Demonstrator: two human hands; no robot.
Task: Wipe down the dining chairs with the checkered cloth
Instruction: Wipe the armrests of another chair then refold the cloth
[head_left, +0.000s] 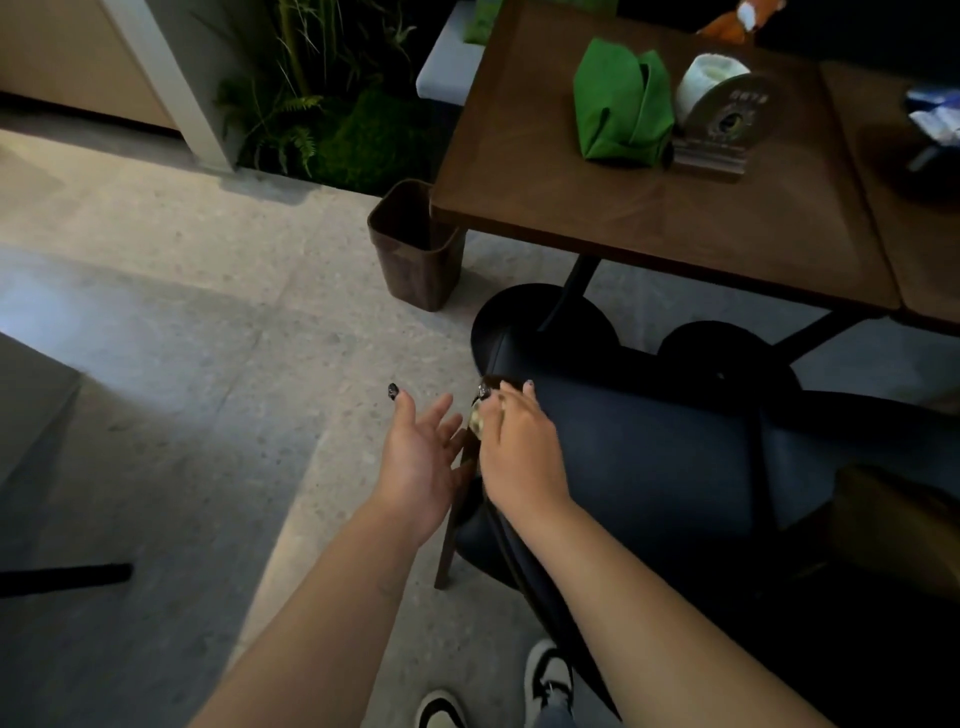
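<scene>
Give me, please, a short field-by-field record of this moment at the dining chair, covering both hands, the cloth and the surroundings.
left hand: open, palm up, empty, beside the chair's left edge
right hand: fingers curled on the top edge of the chair, over a small pale bundle, probably the cloth, mostly hidden
chair: dark upholstery, wooden leg, standing at the table
table: brown wood, holds a green pouch and a paper roll
bin: brown, on the floor by the table corner
plants: behind the bin
</scene>
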